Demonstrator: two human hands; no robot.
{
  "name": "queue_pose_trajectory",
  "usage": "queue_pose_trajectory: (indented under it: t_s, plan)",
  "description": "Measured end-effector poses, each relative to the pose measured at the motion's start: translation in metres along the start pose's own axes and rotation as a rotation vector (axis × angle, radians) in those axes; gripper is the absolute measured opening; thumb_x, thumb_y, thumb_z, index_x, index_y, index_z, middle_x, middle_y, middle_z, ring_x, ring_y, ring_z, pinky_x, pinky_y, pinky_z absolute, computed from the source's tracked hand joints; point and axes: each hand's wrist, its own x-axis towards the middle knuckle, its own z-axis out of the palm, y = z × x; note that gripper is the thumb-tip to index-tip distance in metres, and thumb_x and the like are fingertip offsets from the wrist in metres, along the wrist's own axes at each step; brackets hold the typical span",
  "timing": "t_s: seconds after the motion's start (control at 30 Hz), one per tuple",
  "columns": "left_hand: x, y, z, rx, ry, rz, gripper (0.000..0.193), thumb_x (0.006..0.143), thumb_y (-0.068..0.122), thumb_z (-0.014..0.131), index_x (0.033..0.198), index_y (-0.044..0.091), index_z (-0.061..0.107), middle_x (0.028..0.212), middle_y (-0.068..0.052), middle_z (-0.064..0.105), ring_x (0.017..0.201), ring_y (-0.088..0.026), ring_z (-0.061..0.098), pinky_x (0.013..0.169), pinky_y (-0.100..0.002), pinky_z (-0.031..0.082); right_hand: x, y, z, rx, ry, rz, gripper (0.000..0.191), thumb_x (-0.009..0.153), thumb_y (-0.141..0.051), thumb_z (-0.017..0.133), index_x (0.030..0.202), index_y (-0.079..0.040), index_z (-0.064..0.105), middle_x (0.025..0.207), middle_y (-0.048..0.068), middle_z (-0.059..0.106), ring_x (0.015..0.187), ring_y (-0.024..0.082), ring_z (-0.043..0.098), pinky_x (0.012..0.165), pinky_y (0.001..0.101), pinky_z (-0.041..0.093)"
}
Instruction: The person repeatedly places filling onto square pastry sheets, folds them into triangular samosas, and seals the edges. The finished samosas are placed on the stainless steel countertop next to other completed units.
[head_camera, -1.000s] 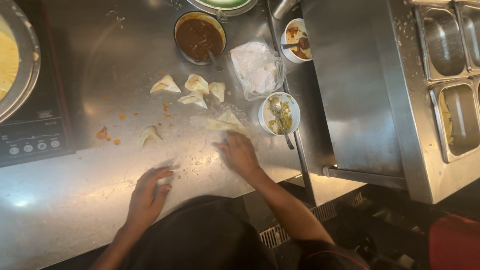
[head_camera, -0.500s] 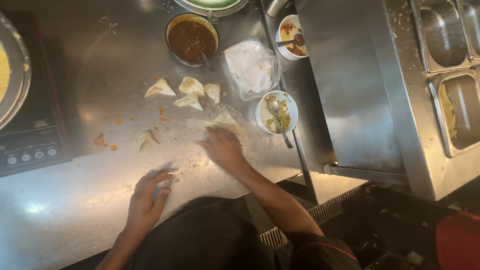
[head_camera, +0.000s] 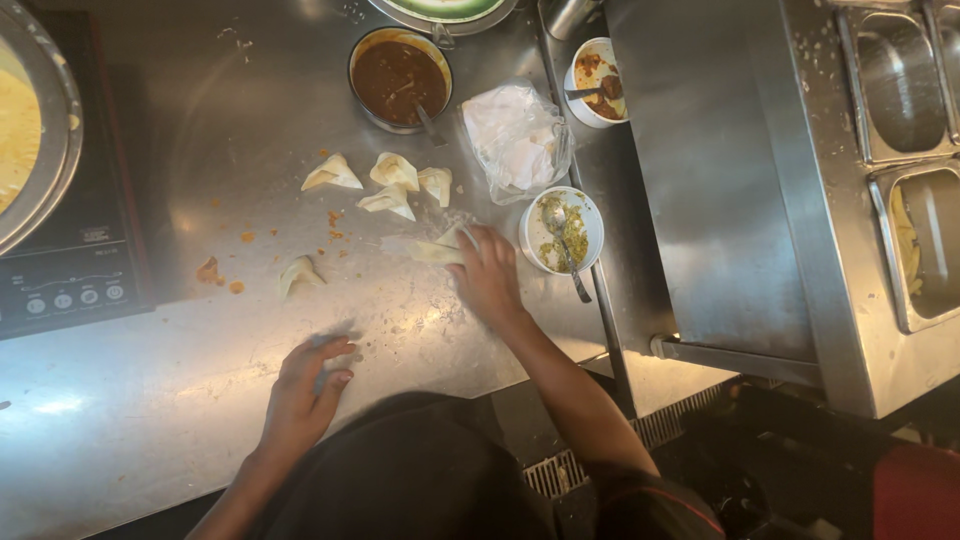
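Since the earlier frame the right hand has been moved right along the desk, toward the green-filling bowl. Its grip is laid flat and released, fingers pressing a pale wrapper — not clenched. The left hand has stayed flat near the desk edge, grip released, nothing held. Folded dumplings lie beyond the wrapper. A crumpled clear bag sits beside the brown sauce bowl.

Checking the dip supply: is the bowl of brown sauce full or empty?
Nearly full. The bowl holds brown sauce close to its rim, with a spoon resting in it.
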Motion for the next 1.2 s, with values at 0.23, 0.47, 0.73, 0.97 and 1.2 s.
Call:
queue_pose_trajectory:
  t_s: [0.23, 0.47, 0.73, 0.97, 1.2]
  plan:
    - [-0.001, -0.002, -0.008, 0.017, -0.005, -0.051, 0.035, 0.09, 0.018, 0.067, 0.125, 0.013, 0.065, 0.133, -0.008, 0.067, 0.135, -0.036, 0.053, 0.112, -0.046, 0.041, 0.017, 0.01, 0.013, -0.088, -0.089, -0.122, 0.07, 0.095, -0.039, 0.07, 0.15, -0.002, 0.046, 0.152, 0.021, 0.043, 0.144, 0.037, 0.036, 0.121, 0.0568, 0.026]
    - [0.0, -0.005, -0.003, -0.013, 0.033, -0.028, 0.033, 0.091, 0.017, 0.067, 0.124, 0.013, 0.065, 0.133, -0.008, 0.067, 0.135, -0.036, 0.053, 0.112, -0.046, 0.041, -0.009, 0.025, -0.025, 0.049, -0.112, 0.052, 0.059, 0.101, -0.029, 0.061, 0.15, 0.0, 0.045, 0.151, 0.024, 0.043, 0.143, 0.041, 0.038, 0.12, 0.0543, 0.029]
    - [0.004, 0.0, 0.003, -0.062, -0.002, -0.027, 0.034, 0.09, 0.017, 0.069, 0.123, 0.011, 0.065, 0.128, -0.008, 0.069, 0.13, -0.034, 0.056, 0.109, -0.045, 0.043, 0.035, 0.023, -0.017, 0.218, -0.221, 0.253, 0.039, 0.101, -0.013, 0.059, 0.139, -0.003, 0.057, 0.14, 0.02, 0.058, 0.133, 0.035, 0.053, 0.113, 0.0449, 0.04]
    - [0.002, -0.002, -0.002, -0.056, 0.044, 0.008, 0.033, 0.089, 0.015, 0.069, 0.122, 0.009, 0.067, 0.129, -0.01, 0.069, 0.129, -0.034, 0.057, 0.109, -0.045, 0.043, 0.07, 0.041, 0.003, 0.22, -0.331, 0.26, 0.027, 0.093, -0.012, 0.072, 0.118, -0.006, 0.064, 0.117, 0.016, 0.068, 0.11, 0.032, 0.066, 0.096, 0.0413, 0.052]
    - [0.001, -0.002, -0.003, -0.077, 0.063, -0.008, 0.031, 0.089, 0.016, 0.069, 0.12, 0.009, 0.068, 0.125, -0.011, 0.069, 0.125, -0.034, 0.06, 0.107, -0.044, 0.045, 0.074, 0.048, 0.02, 0.412, -0.34, 0.397, 0.042, 0.079, -0.006, 0.081, 0.116, -0.006, 0.061, 0.102, 0.014, 0.068, 0.094, 0.027, 0.069, 0.083, 0.0367, 0.057]
